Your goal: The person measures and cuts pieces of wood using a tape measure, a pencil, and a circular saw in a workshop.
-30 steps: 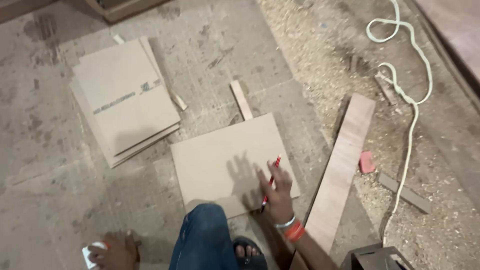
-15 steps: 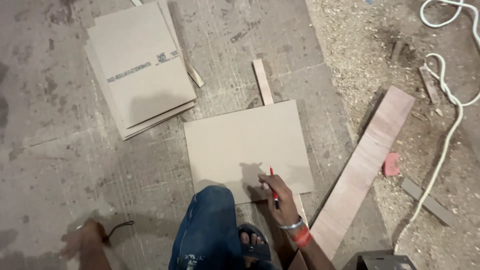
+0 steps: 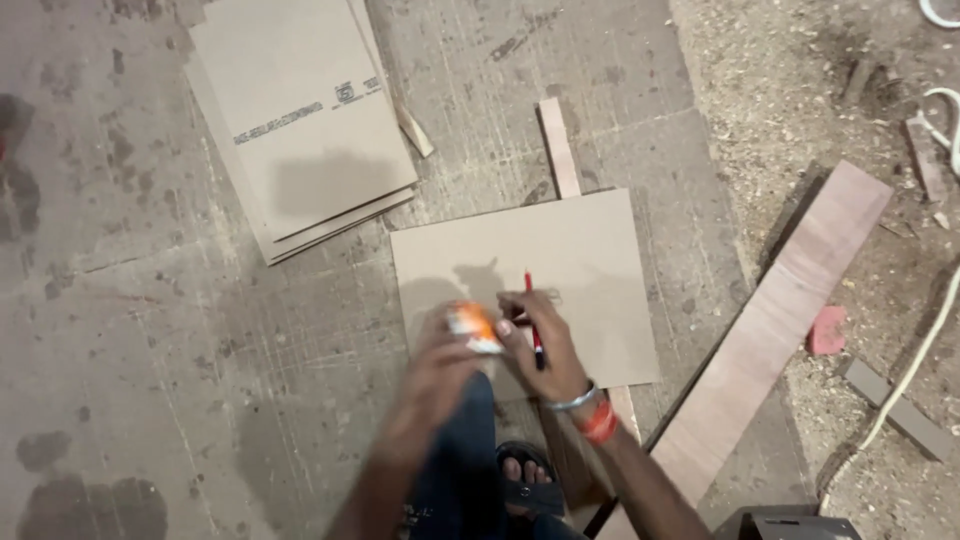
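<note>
Grey concrete floor (image 3: 150, 330), stained and scratched, takes up most of the room seen from above; on the far right it is covered with sawdust (image 3: 790, 90) and wood scraps.

One brown board (image 3: 560, 260) lies flat on the floor in the middle, just in front of the person's knee. Under it runs one narrow wooden strip (image 3: 556, 145), sticking out at the far edge and again at the near edge. To the far left sits one stack of boards (image 3: 300, 120) of the same brown material, fanned slightly; I cannot count the sheets exactly. One long reddish plank (image 3: 780, 320) lies slanted on the right, well apart from the stack. Just beside the plank is one small red block (image 3: 827, 330), and nearer right one short grey offcut (image 3: 900, 410). A pale cable (image 3: 925, 350) trails along the right edge.

Both hands hover over the near edge of the single board. The right hand (image 3: 540, 345), wearing a metal bangle and an orange band at the wrist, is closed around one red pencil (image 3: 532, 315), its tip pointing away onto the board. The left hand (image 3: 440, 370) is blurred; it grips one small orange and white thing (image 3: 472, 325), too smeared to identify, touching the right hand's fingers.
</note>
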